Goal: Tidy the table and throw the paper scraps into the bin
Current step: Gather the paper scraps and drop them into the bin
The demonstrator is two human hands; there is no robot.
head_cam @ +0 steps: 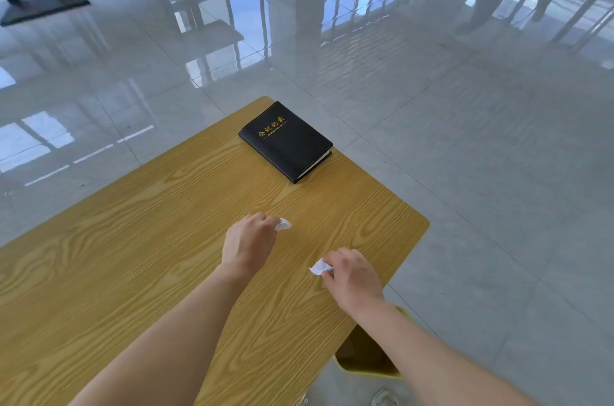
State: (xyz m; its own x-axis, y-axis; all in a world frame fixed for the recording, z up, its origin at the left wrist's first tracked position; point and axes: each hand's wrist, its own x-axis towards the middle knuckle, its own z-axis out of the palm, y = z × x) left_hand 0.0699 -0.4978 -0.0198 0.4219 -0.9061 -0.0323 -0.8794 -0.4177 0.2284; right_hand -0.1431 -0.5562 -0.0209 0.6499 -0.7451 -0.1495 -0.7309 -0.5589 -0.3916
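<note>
Two hands at work, we note: our left hand pinches one crumpled scrap and our right hand pinches a second scrap, both low over the table, evidently gathered for disposal. One black notebook lies at the far corner. One yellow bin stands below the table's right edge.

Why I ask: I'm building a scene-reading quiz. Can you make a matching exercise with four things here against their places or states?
Things:
1. notebook
2. left hand
3. right hand
4. bin

Places or states:
A. on the floor beside the table
B. pinches the nearer scrap
C. lies closed at the table's far corner
D. pinches the farther scrap

Pairs: 1-C, 2-D, 3-B, 4-A
</note>
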